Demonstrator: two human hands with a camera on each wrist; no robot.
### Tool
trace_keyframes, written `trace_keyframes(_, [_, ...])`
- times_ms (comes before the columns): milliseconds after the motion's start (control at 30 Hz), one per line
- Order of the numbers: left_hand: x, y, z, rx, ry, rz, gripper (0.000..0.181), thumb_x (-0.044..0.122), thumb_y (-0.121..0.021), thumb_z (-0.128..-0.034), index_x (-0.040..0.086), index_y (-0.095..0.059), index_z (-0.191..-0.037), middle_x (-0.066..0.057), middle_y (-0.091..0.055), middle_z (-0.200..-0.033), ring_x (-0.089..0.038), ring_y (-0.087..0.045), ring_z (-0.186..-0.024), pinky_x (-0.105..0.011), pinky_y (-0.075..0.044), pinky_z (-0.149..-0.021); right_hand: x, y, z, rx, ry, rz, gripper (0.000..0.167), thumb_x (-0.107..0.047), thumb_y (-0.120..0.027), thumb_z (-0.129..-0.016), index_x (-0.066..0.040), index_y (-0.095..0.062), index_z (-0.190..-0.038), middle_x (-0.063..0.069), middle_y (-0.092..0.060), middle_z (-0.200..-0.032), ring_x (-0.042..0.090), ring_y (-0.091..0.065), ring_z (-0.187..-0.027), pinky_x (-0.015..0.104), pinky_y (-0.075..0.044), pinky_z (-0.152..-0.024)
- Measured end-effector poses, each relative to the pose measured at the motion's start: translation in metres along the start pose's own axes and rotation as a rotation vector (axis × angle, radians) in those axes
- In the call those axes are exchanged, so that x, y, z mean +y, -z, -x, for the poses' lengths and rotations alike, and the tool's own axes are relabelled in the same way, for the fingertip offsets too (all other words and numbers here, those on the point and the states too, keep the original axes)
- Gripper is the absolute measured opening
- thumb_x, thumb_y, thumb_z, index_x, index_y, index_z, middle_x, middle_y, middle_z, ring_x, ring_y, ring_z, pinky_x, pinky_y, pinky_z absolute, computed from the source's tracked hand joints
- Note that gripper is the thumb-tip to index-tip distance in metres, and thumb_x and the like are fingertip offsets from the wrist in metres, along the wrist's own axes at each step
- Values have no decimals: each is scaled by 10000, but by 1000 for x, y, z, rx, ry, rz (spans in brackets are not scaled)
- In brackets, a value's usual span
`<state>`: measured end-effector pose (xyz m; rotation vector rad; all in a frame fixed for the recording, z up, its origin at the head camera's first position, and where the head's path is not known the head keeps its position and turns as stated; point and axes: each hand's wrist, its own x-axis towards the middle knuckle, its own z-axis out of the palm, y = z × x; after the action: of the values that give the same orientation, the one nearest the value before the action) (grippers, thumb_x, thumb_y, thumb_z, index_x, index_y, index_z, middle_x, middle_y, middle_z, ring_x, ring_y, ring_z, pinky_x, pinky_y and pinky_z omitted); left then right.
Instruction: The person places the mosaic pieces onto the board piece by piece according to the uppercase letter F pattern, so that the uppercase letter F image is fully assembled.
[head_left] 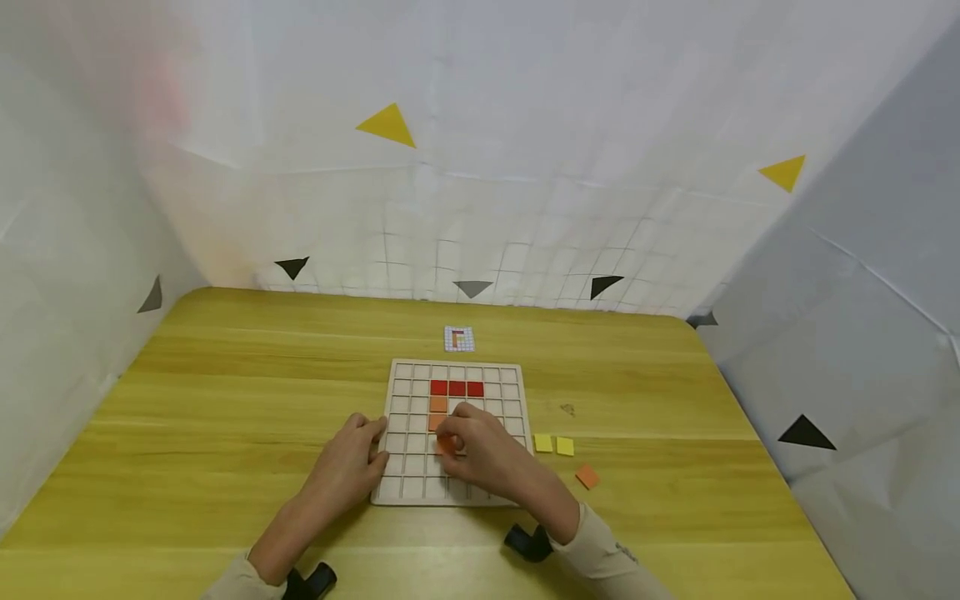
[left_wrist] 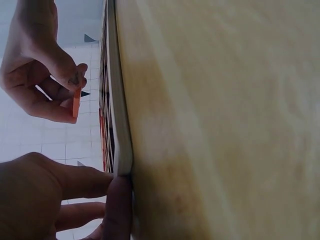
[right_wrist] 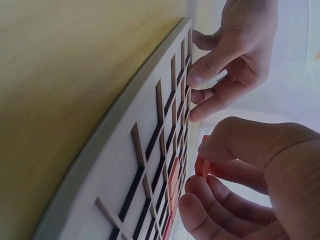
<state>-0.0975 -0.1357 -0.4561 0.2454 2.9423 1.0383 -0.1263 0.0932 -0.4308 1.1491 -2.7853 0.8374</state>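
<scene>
A wooden grid board (head_left: 415, 464) lies on the table in the head view. My left hand (head_left: 347, 458) holds its left edge with thumb and fingertips. Above the board's middle, my right hand (head_left: 491, 450) pinches an orange square tile (right_wrist: 202, 162) between thumb and fingers. The left wrist view shows that orange tile edge-on, raised off the board. Three red tiles (head_left: 457, 388) sit in a row in the upper grid. Below the leftmost red one, two orange tiles (head_left: 438, 404) form a column. The right hand covers part of the grid's lower right.
A small pattern card (head_left: 459, 339) lies behind the board. To the right, two yellow tiles (head_left: 553, 445) and a loose orange tile (head_left: 587, 477) rest on the wooden table (head_left: 225, 400). White sheeting (head_left: 525, 125) with triangle markers surrounds the table's back and sides.
</scene>
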Motion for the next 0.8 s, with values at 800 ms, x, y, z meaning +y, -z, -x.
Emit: trace_keyframes(800, [3,4,1,1,-15,15,485,-6,-728,-842,-97,-605,-1303,-43,-459,-871,-137,-414,-672,-263,-364,-555,2,-11,-13,-69,-39,24,163,-91,-782,-821,-97,-732,-976,-49,-561,-855,78,-532,-794,149,-433,-638])
